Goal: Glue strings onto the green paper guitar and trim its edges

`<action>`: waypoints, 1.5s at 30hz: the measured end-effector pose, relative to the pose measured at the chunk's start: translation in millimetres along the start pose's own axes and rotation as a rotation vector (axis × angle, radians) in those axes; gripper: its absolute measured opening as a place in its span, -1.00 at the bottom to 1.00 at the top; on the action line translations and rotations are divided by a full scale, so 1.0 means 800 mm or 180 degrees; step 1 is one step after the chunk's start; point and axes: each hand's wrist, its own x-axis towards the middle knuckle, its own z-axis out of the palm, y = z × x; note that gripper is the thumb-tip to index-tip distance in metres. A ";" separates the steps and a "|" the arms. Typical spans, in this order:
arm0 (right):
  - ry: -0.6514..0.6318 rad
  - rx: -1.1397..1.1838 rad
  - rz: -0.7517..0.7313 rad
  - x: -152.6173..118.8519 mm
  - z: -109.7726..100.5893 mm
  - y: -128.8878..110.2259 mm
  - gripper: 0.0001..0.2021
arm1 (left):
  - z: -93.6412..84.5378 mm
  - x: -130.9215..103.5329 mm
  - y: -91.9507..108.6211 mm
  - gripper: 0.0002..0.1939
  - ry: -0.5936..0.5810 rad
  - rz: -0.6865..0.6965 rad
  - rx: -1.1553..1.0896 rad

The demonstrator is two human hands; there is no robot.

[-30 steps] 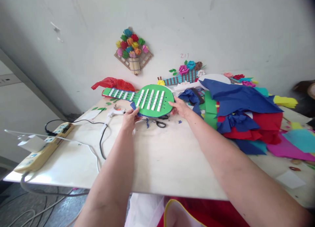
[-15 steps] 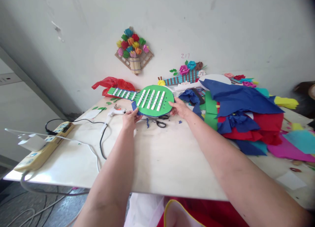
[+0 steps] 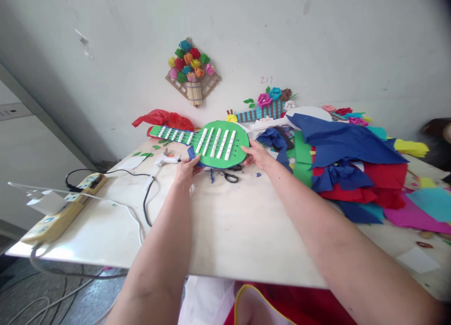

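Note:
Between my hands is a green paper craft lute (image 3: 211, 144) with white bars, thin strings and a dark blue edge, its neck pointing left. My left hand (image 3: 188, 170) is closed on its lower edge where the neck meets the body, beside a blue paper flap (image 3: 191, 152). At the body's right end, my right hand (image 3: 256, 155) grips the rim, thumb on the green face. Black-handled scissors (image 3: 230, 177) lie on the table just below the lute, partly hidden by it. A white glue gun (image 3: 167, 159) rests left of my left hand.
A yellow power strip (image 3: 66, 207) with plugs and cords runs along the table's left side. Crumpled blue, red and green paper (image 3: 352, 146) is heaped on the right. A red plastic bag (image 3: 164, 119) lies by the wall, where a paper flower basket (image 3: 193, 73) hangs.
My left hand's thumb has shifted slightly along the lute's lower edge. Both hands keep hold of the lute, which stays in nearly the same place.

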 end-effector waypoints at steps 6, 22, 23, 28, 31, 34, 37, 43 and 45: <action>-0.0078 -0.0049 0.0017 -0.001 -0.004 0.000 -0.50 | 0.001 -0.005 0.004 -0.78 -0.0062 -0.0210 0.0128; -0.0080 -0.0347 0.0322 -0.004 0.012 -0.009 -0.61 | -0.003 0.004 -0.001 -0.72 0.0284 0.0484 -0.0583; -0.0151 -0.0624 0.0313 -0.004 0.014 -0.010 -0.62 | -0.003 0.005 -0.001 -0.73 0.0332 0.0504 -0.0623; -0.0790 -0.2416 0.0121 -0.006 0.040 -0.022 -0.64 | -0.001 0.002 0.000 -0.75 0.0492 0.0478 -0.0604; -0.1113 -0.3613 -0.0195 -0.010 0.055 -0.029 -0.57 | 0.000 0.000 0.001 -0.74 0.0502 0.0498 -0.0474; -0.1293 -0.4329 -0.0239 -0.013 0.064 -0.031 -0.50 | -0.001 0.001 -0.001 -0.75 0.0489 0.0512 -0.0428; -0.1253 -0.4653 -0.0184 -0.016 0.068 -0.031 -0.45 | -0.002 0.002 -0.003 -0.76 0.0513 0.0533 -0.0476; -0.1374 -0.4835 -0.0153 -0.024 0.077 -0.036 -0.50 | -0.003 0.002 -0.004 -0.74 0.0529 0.0538 -0.0462; -0.1416 -0.4949 -0.0169 -0.027 0.078 -0.040 -0.51 | -0.004 0.002 -0.005 -0.73 0.0548 0.0538 -0.0437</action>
